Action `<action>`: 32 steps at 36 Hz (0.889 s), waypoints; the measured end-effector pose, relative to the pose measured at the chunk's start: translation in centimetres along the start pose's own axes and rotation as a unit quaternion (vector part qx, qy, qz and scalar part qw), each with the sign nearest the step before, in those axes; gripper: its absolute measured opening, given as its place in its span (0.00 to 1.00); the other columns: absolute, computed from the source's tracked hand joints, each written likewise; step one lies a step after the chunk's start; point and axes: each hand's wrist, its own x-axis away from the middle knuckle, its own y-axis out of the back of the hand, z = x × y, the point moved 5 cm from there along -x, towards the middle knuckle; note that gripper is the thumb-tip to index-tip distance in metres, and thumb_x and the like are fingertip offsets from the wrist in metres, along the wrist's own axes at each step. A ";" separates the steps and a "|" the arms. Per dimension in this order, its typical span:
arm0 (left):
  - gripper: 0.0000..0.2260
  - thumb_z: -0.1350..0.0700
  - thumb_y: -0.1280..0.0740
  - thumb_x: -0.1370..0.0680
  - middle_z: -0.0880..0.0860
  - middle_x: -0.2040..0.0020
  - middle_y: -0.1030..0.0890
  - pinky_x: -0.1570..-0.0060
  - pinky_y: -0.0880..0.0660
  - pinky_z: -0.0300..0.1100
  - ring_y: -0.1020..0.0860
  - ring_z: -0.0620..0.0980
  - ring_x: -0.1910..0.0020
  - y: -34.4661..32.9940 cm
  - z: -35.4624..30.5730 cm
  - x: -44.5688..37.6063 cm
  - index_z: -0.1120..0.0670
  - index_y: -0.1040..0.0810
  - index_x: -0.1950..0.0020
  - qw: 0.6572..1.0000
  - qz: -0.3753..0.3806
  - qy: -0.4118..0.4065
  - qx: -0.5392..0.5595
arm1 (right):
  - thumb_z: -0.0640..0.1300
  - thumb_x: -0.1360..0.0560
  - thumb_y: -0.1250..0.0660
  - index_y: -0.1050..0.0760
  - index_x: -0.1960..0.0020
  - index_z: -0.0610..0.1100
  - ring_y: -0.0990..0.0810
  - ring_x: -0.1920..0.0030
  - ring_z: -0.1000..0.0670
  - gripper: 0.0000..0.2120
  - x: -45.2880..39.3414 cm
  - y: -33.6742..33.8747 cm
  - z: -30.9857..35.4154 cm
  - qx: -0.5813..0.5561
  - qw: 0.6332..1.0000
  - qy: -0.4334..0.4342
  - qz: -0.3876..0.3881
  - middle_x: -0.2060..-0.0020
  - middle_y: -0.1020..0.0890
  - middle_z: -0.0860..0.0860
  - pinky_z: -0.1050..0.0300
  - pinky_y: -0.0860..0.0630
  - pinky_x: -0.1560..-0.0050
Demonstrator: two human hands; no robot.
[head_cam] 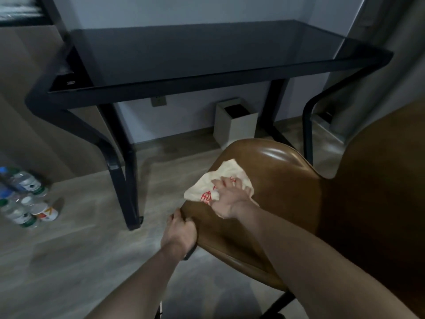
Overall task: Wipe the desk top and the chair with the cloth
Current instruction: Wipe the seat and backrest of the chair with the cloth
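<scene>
A brown leather chair (pixel 287 192) stands in front of me, its seat glossy and its backrest rising at the right. On the seat's left part lies a white cloth (pixel 226 174) with red print, and my right hand (pixel 230 199) presses down on it with fingers spread. My left hand (pixel 180 233) grips the seat's left edge. Beyond the chair stands the desk with a dark glass top (pixel 184 54) on a black frame.
A white square bin (pixel 236 127) sits under the desk by the wall. Several plastic bottles and a cup (pixel 25 199) lie on the wooden floor at the left. A curtain hangs at the right; a black shelf frame rises at the top left.
</scene>
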 end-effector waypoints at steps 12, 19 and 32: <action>0.30 0.43 0.48 0.14 0.60 0.19 0.38 0.23 0.40 0.51 0.37 0.60 0.22 0.9 1.5 3.8 0.59 0.44 0.18 0.998 0.025 0.025 0.051 | 0.58 0.19 0.47 0.35 0.26 0.59 0.38 0.25 0.46 0.22 14.3 -1.8 -2.2 -0.110 0.993 -0.030 -0.007 0.25 0.32 0.53 0.47 0.43 0.26; 0.26 0.37 0.40 0.18 0.56 0.39 0.19 0.39 0.25 0.49 0.20 0.58 0.41 -0.8 1.7 7.6 0.56 0.24 0.31 0.983 0.112 0.051 0.136 | 0.62 0.19 0.43 0.37 0.24 0.54 0.32 0.28 0.45 0.27 21.2 -3.2 -6.1 -0.110 0.990 -0.087 -0.033 0.27 0.29 0.51 0.51 0.38 0.28; 0.16 0.46 0.39 0.15 0.59 0.52 0.16 0.58 0.17 0.51 0.16 0.56 0.60 0.0 -1.9 5.2 0.59 0.22 0.45 0.964 0.025 0.067 0.257 | 0.57 0.22 0.39 0.38 0.23 0.52 0.28 0.30 0.43 0.29 17.6 -3.1 -3.4 -0.130 0.985 -0.084 -0.082 0.30 0.27 0.48 0.46 0.30 0.30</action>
